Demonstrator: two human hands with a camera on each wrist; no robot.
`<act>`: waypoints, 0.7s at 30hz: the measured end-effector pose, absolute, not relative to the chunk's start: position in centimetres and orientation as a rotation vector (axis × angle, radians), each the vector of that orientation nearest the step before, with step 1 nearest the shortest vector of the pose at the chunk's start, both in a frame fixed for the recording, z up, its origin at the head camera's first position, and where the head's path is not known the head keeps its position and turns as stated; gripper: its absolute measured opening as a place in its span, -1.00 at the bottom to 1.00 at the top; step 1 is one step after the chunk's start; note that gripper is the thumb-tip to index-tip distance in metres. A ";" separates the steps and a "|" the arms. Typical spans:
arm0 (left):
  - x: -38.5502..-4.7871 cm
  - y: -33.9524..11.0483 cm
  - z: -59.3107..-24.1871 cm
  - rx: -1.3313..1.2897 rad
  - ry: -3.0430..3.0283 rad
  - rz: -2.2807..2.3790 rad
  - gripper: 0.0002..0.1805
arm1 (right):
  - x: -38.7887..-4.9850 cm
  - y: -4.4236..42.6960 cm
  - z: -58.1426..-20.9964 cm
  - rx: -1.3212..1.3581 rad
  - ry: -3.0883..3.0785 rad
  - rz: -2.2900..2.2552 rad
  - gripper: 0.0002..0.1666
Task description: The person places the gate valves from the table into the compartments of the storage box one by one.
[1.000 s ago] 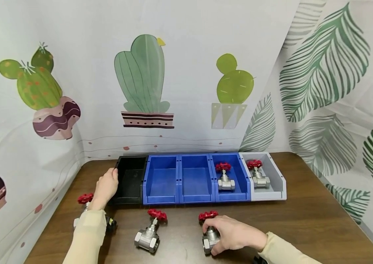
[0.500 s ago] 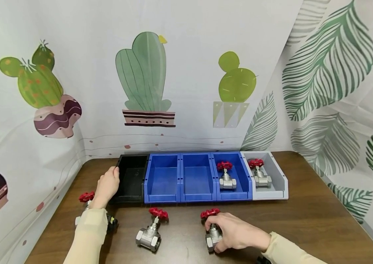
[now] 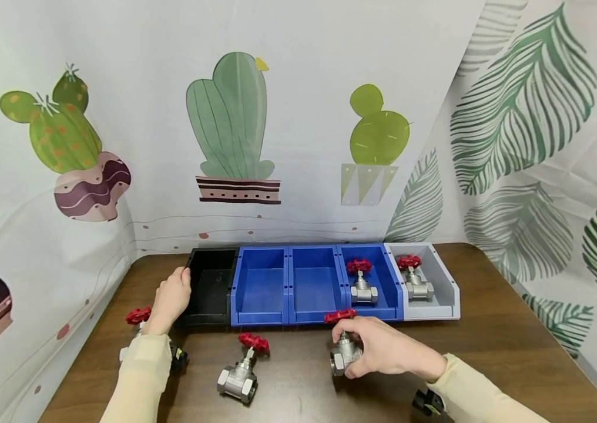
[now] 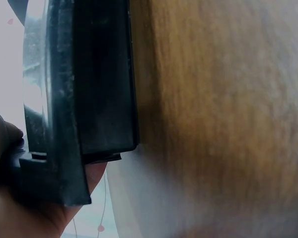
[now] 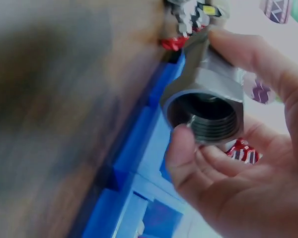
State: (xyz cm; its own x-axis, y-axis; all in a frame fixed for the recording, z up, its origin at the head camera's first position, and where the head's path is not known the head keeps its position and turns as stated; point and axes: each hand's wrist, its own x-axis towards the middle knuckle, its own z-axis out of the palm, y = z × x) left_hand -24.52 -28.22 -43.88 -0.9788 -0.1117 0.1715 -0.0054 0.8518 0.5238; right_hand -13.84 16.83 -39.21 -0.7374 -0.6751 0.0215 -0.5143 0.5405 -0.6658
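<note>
Count, valves: five in the head view, each with a red handwheel. One is the held valve (image 3: 345,355), in front of the bin row; the others are the loose valve (image 3: 238,379) on the table (image 3: 494,352), the far-left valve (image 3: 138,316), the valve in the right blue bin (image 3: 364,292) and the valve in the grey bin (image 3: 418,288).

Count, bins: five, side by side. Left to right: black bin (image 3: 207,318), left blue bin (image 3: 258,319), middle blue bin (image 3: 315,318), right blue bin (image 3: 375,315), grey bin (image 3: 432,313).

Hands: two. Left hand (image 3: 170,296) grips the black bin's left wall near its front. Right hand (image 3: 388,349) grasps the held valve by its metal body, thumb and fingers on either side; right wrist view shows a threaded port facing the camera.

Obstructions: left sleeve (image 3: 145,364) covers much of the far-left valve. Right hand hides part of the held valve, whose handwheel overlaps the blue bins' front edge in the head view.

Surroundings: a black device (image 3: 428,402) at the right sleeve (image 3: 468,382); behind, a white cloth (image 3: 309,70) printed with cacti and leaves.
</note>
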 end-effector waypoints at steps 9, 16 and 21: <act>-24.6 -28.0 -43.7 0.081 -2.844 -0.805 -0.51 | -15.5 16.5 -38.0 -1.026 2.545 -1.120 -0.45; -24.5 -28.2 -43.8 0.084 -2.838 -0.799 -0.52 | -17.0 15.9 -37.5 -0.984 2.529 -1.211 -0.45; -24.5 -28.2 -43.7 0.082 -2.835 -0.802 -0.51 | -18.2 15.3 -37.3 -0.950 2.570 -1.227 -0.45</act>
State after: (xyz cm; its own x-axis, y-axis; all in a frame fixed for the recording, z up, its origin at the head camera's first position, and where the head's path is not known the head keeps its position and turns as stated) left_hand -24.46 -28.19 -43.74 -0.9796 -0.1055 0.1711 -0.0003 0.8519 0.5237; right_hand -18.15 15.32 -37.30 -0.7909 -0.5961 0.1385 -0.4824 0.4680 -0.7405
